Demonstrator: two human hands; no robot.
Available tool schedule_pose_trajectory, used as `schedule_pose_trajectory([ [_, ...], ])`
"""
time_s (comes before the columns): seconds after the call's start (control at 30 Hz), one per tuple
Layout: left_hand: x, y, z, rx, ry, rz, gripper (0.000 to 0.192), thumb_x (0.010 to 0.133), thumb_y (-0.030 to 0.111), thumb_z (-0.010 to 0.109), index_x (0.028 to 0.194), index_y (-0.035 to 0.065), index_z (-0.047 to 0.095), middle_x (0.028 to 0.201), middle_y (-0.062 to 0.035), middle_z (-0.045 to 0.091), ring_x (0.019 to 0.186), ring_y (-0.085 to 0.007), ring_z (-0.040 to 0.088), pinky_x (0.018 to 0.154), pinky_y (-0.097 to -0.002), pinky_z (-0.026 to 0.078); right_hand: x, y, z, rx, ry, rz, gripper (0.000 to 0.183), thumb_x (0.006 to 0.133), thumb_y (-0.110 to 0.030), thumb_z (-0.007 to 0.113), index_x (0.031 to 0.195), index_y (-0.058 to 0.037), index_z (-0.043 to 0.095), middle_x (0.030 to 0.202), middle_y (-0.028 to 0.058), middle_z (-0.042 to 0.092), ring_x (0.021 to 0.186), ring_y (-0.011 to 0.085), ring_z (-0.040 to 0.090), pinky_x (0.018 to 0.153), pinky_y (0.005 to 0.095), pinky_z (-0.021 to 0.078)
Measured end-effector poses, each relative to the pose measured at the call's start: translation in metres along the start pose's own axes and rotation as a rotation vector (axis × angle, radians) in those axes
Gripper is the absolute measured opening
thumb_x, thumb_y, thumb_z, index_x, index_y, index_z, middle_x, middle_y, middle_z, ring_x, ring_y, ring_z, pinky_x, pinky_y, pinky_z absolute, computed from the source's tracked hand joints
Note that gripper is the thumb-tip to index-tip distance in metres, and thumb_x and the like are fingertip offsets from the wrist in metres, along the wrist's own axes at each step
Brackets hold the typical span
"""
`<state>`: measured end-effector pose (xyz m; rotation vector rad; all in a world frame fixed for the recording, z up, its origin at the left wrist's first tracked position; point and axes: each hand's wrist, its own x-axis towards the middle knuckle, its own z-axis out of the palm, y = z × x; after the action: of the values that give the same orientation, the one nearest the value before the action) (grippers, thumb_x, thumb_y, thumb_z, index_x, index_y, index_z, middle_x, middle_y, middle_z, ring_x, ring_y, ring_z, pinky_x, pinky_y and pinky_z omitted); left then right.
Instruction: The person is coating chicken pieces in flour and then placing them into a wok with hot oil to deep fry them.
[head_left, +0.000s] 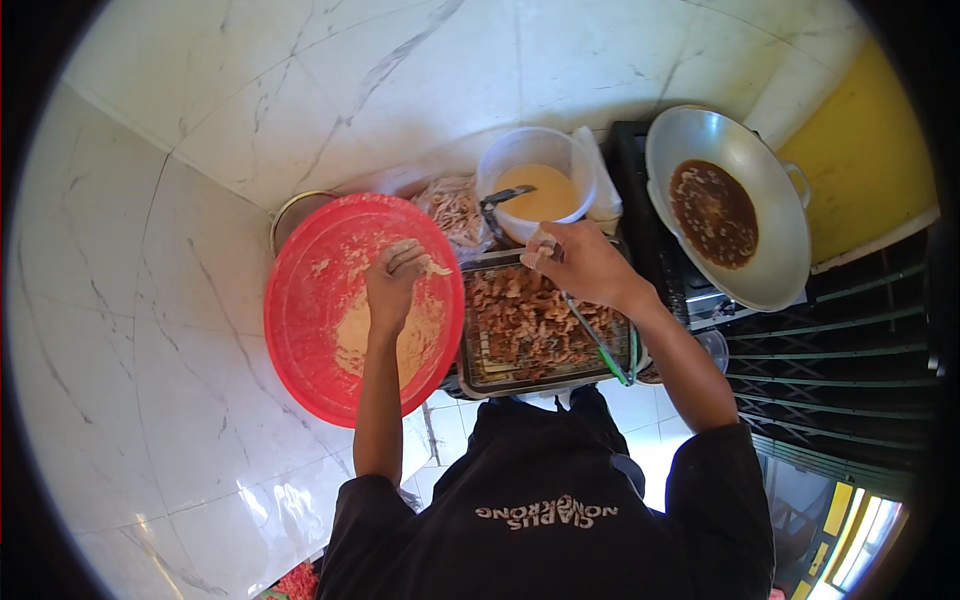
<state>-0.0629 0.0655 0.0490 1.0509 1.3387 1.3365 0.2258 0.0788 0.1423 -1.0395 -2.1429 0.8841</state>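
My left hand (394, 279) is over a large red plastic basin (289, 322) holding pale flour (420, 330). Its fingers are coated white and grip a floured strip of food (436, 268) that pokes out to the right. Over the back edge of a metal tray with a wire rack, my right hand (589, 259) has its floury fingers bent together; whether a piece sits between them is unclear. Browned fried pieces (525, 315) lie heaped on the tray (491, 388). Metal tongs with green grips (613, 364) rest across the tray's right side.
Behind the tray stands a translucent bucket (489, 161) of yellowish liquid, a dark handle (517, 193) leaning in it. A plastic bag of pale strips (454, 214) is beside it. At right, a wok (776, 255) with brown oil and floating pieces sits on a stove (628, 169).
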Motion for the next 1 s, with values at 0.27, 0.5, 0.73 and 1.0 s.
schedule_pose_trajectory([
  [0.27,-0.037,0.06,0.168,-0.136,-0.332,0.102,0.033,0.083,-0.002,0.068,0.114,-0.0052,0.058,0.105,-0.0137,0.065,0.098,-0.0163,0.062,0.087,-0.027,0.05,-0.06,0.014,-0.065,0.118,-0.044,0.248,0.035,0.083,-0.019,0.068,0.114,-0.0029,0.064,0.087,0.0226,0.067,0.082,0.0327,0.067,0.076,0.038,0.0502],
  [0.5,-0.071,0.061,0.27,-0.229,-0.42,0.043,0.031,0.087,0.001,0.066,0.116,-0.0056,0.056,0.111,-0.016,0.064,0.105,-0.0173,0.061,0.091,-0.028,0.049,-0.119,0.042,-0.129,0.047,0.0,0.296,0.019,0.084,-0.017,0.068,0.097,-0.0019,0.068,0.075,0.0141,0.066,0.063,0.0147,0.057,0.062,0.0327,0.0466],
  [0.73,-0.1,0.049,0.321,-0.163,-0.493,0.038,0.029,0.088,0.003,0.065,0.115,-0.0061,0.059,0.104,-0.0105,0.066,0.096,-0.014,0.063,0.085,-0.0266,0.051,-0.16,0.059,-0.177,-0.004,-0.002,0.229,0.023,0.083,-0.023,0.067,0.094,-0.0027,0.069,0.074,0.0193,0.064,0.069,0.033,0.063,0.067,0.0392,0.048],
  [1.0,-0.117,0.055,0.321,-0.011,-0.369,0.137,0.021,0.088,0.003,0.065,0.107,-0.006,0.064,0.094,-0.0083,0.069,0.085,-0.0103,0.064,0.079,-0.0247,0.051,-0.165,0.12,-0.248,-0.207,0.073,0.185,0.01,0.083,-0.009,0.064,0.086,-0.0011,0.068,0.077,0.0115,0.069,0.068,0.0198,0.066,0.067,0.0302,0.0514],
])
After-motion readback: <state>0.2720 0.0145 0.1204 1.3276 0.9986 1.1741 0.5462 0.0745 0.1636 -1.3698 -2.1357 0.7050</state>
